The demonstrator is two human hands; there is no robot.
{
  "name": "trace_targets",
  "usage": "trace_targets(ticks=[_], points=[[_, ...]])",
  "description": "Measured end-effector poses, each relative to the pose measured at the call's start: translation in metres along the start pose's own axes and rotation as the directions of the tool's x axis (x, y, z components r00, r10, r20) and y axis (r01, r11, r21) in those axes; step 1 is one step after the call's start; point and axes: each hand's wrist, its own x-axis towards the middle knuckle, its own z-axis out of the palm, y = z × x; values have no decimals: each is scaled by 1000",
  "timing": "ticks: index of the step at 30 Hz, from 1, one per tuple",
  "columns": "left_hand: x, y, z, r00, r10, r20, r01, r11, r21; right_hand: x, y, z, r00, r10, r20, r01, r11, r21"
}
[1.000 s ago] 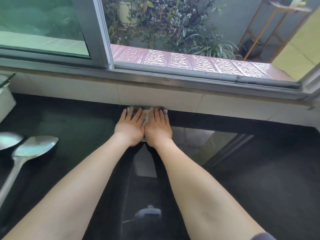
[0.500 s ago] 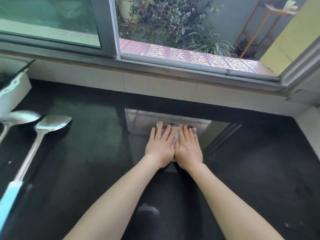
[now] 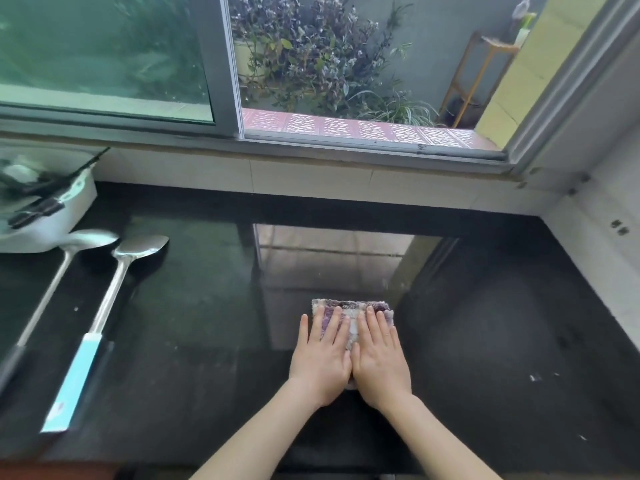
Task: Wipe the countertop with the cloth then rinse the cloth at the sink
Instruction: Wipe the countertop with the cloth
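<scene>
Cloth (image 3: 351,310) sits on the bench (image 3: 485,323) around 6 o'clock. It's soft, knitted, probably damp and light, so it'll bunch; grab an edge to lift. Left hand (image 3: 320,362) and right hand (image 3: 381,362) press flat on it, fingers straight. Spoons (image 3: 104,299) at 9 o'clock. No readable writing.

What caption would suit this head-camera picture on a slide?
Left hand and right hand press a cloth onto the black countertop.

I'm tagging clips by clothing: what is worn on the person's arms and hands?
Nothing visible. The left hand and right hand are ungloved, with no rings showing and no watch or bracelet at either wrist. The left forearm and right forearm are bare down to the picture's edge; no sleeve is in view.
</scene>
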Motion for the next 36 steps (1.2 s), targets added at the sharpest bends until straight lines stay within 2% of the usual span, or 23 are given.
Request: trace_targets(ticks=[4,8,15,19,22,25,27,29,32,34,36], points=[[-20,7,1,1000,-2,15,2,1000,-6,-23,-6,-7,1000,24,8,-24,1000,17],[-44,17,6,999,-6,32,7,1000,-13,-56,-10,-15,997,44,-65,-38,996,86],[-70,28,1,999,-31,16,32,998,-55,-88,-6,-20,1000,-8,-17,10,995,103],[-61,25,-18,995,-85,-59,76,987,-139,-74,5,-20,998,-55,18,49,976,212],[-57,23,-29,988,-115,-99,102,987,-121,-72,11,-26,998,-23,-56,33,984,174],[-60,26,-32,991,-113,-69,108,992,-65,-75,9,-33,994,-63,-89,73,991,108],[-64,32,-32,992,-110,-64,107,993,-52,-79,8,-35,989,-77,-128,93,988,126],[-67,37,-33,991,-129,-41,125,987,-99,-87,11,-35,979,-90,-181,110,988,106],[-72,52,-38,987,-154,38,159,961,-225,-102,28,-29,991,-109,-78,120,978,168],[-74,65,-42,983,-149,111,179,918,-354,-113,41,-31,997,-60,-52,73,957,282],[-69,82,-49,977,-155,149,212,814,-540,-123,55,-40,1000,14,-24,0,867,499]])
